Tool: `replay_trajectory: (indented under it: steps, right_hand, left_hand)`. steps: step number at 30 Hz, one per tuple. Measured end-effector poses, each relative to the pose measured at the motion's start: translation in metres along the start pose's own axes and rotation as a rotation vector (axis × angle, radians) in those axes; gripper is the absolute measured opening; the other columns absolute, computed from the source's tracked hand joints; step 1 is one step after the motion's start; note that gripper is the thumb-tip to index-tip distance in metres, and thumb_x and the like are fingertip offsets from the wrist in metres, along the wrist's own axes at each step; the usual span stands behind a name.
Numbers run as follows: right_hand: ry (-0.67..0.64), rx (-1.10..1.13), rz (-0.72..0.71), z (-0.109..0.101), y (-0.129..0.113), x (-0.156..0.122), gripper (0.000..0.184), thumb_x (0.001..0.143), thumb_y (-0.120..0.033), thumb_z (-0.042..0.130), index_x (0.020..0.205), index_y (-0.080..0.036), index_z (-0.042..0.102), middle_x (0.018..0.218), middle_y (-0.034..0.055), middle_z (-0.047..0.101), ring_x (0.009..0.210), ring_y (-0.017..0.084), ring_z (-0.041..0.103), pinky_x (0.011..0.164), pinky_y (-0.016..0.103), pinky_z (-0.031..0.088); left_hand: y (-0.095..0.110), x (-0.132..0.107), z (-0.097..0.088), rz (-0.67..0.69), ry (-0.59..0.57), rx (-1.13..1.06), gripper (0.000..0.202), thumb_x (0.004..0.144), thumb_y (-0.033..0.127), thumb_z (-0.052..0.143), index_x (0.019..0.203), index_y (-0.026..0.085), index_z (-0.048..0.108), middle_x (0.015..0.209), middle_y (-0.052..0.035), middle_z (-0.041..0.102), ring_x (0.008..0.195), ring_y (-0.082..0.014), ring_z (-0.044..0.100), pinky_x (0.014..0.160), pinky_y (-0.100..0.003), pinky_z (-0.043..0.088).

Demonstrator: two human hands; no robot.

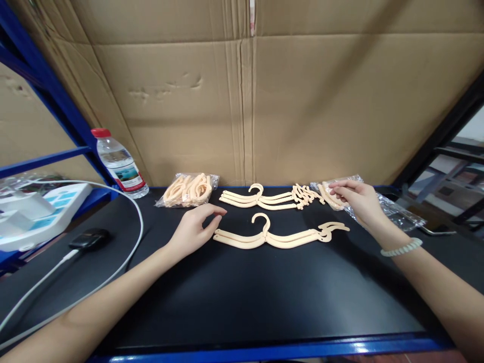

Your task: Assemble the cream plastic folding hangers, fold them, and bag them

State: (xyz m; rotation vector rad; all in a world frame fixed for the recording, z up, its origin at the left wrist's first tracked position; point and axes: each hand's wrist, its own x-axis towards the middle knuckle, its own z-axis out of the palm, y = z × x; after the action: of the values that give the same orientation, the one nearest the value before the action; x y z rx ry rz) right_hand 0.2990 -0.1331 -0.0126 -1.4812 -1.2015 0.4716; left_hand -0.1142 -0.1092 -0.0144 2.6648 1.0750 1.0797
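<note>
My left hand (196, 228) is at the left end of the nearer cream plastic folding hanger (245, 243), thumb and fingers apart, holding nothing. That hanger lies with its hook away from me, and small curved pieces (333, 227) rest at its right end. Behind it are stacked hangers (242, 199), with a heap of small cream pieces (305, 195) on their right. Over a clear plastic bag (351, 180) with cream hanger parts (329, 195), my right hand (361, 201) has its fingertips pinched together. What sits between them, if anything, I cannot make out.
A full plastic bag of cream hanger parts (187, 190) lies at the back left. Nearby stand a water bottle (123, 164) and a white power strip (60, 212). A white cable (138, 217) loops over the black table (264, 297). Cardboard (340, 91) walls the back.
</note>
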Motion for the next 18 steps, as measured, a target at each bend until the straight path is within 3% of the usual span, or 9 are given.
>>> replay_trajectory:
  steps: [4,18]
  right_hand:
    - [0.105,0.112,-0.017,0.0053,0.0014,-0.0002,0.011,0.064,-0.03,0.071,0.072,-0.021,0.073,0.074,0.0051,0.069,0.064,0.018,0.061,0.056,0.03,0.047]
    - [0.114,0.171,0.035,0.0081,-0.0031,-0.004,0.006,0.063,-0.021,0.07,0.068,-0.021,0.073,0.064,0.0019,0.066,0.057,0.014,0.057,0.052,0.026,0.044]
  left_hand:
    - [-0.0013,-0.0007,0.0019,-0.009,0.002,-0.006,0.02,0.09,0.025,0.05,0.095,0.018,0.069,0.093,-0.0052,0.074,0.086,-0.0191,0.069,0.08,-0.031,0.055]
    - [-0.0018,-0.0024,0.0026,0.003,-0.014,-0.007,0.021,0.09,0.023,0.05,0.094,0.017,0.069,0.091,-0.0046,0.074,0.085,-0.0187,0.069,0.079,-0.031,0.055]
